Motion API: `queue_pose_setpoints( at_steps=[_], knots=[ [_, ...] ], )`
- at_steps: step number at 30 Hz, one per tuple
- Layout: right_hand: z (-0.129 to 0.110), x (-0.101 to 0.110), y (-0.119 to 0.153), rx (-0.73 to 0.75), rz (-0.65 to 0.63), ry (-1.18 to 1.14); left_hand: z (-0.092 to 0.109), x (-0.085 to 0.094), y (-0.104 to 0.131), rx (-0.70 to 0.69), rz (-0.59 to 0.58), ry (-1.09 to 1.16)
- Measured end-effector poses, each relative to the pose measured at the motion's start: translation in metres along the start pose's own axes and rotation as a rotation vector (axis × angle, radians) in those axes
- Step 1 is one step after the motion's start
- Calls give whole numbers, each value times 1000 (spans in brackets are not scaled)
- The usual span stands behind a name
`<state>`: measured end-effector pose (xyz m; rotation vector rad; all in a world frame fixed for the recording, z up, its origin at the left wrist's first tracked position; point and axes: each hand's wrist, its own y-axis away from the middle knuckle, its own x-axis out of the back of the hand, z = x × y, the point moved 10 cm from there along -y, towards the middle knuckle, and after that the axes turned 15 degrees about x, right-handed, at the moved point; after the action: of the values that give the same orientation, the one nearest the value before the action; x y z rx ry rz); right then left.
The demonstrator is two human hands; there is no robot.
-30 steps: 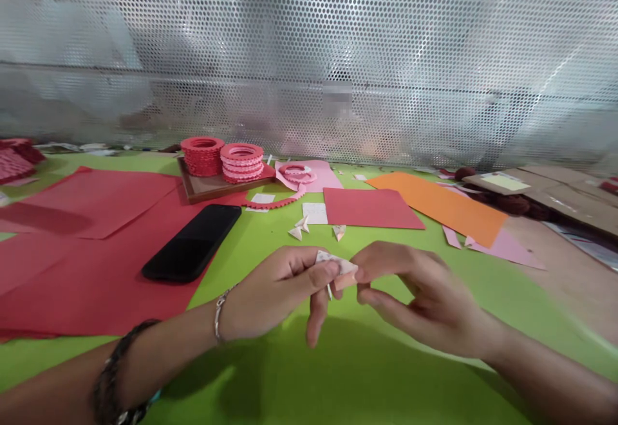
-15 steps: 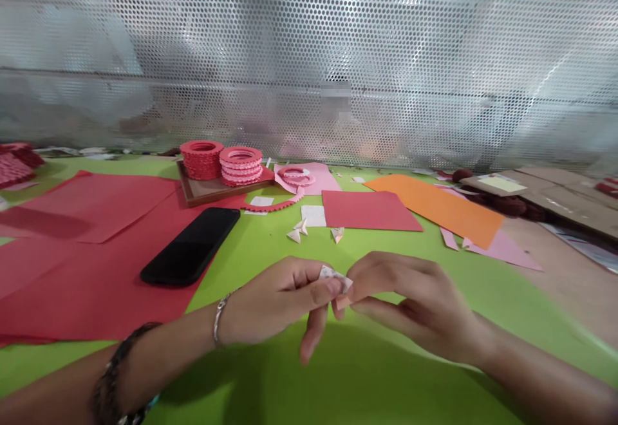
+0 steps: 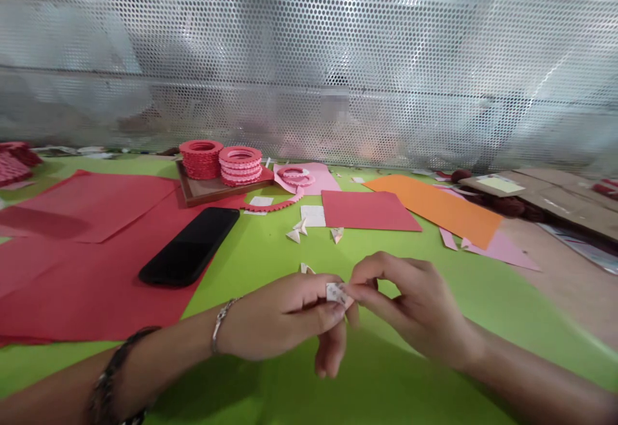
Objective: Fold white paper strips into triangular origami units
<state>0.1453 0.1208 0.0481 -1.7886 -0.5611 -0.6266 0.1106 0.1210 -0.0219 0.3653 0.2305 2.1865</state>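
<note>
A small printed white paper piece (image 3: pixel 337 293) is pinched between the thumb and fingers of my left hand (image 3: pixel 284 319). From the right, my right hand (image 3: pixel 415 306) closes its thumb and index finger on the same piece's right edge. Both hands are just above the green table (image 3: pixel 386 373). Behind my left fingers a small folded paper (image 3: pixel 306 268) shows in part. Farther back lie small folded paper triangles (image 3: pixel 337 235), near a white paper square (image 3: pixel 313 216) and a red paper rectangle (image 3: pixel 369 210).
A black phone (image 3: pixel 190 246) rests on red sheets (image 3: pixel 125 270) at the left. Red and pink scalloped rings (image 3: pixel 240 166) are stacked on a brown tray (image 3: pixel 190 194). Orange paper (image 3: pixel 439 209) and cardboard (image 3: pixel 570 187) lie right. A perforated metal panel (image 3: pixel 309 58) stands behind.
My left hand has moved slightly right and down, uncovering part of a folded paper behind it. The piece has turned between my fingers, and my right fingertips now pinch its edge.
</note>
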Motion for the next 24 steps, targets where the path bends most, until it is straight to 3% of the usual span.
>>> queue_pose_setpoints(
  at_steps=[3,7,16,19,24],
  knots=[
    [2,-1,2,-17,6,59,-3,0,-1,-4,11,58],
    [4,-5,6,-3,10,75,-10,14,-4,3,178,43],
    [14,-9,5,-103,64,-305,-1,27,4,-68,313,47],
    [9,-1,2,-58,68,-218,3,32,8,-93,386,-23],
    [2,-2,0,12,-56,-48,7,35,10,-122,451,-160]
  ],
)
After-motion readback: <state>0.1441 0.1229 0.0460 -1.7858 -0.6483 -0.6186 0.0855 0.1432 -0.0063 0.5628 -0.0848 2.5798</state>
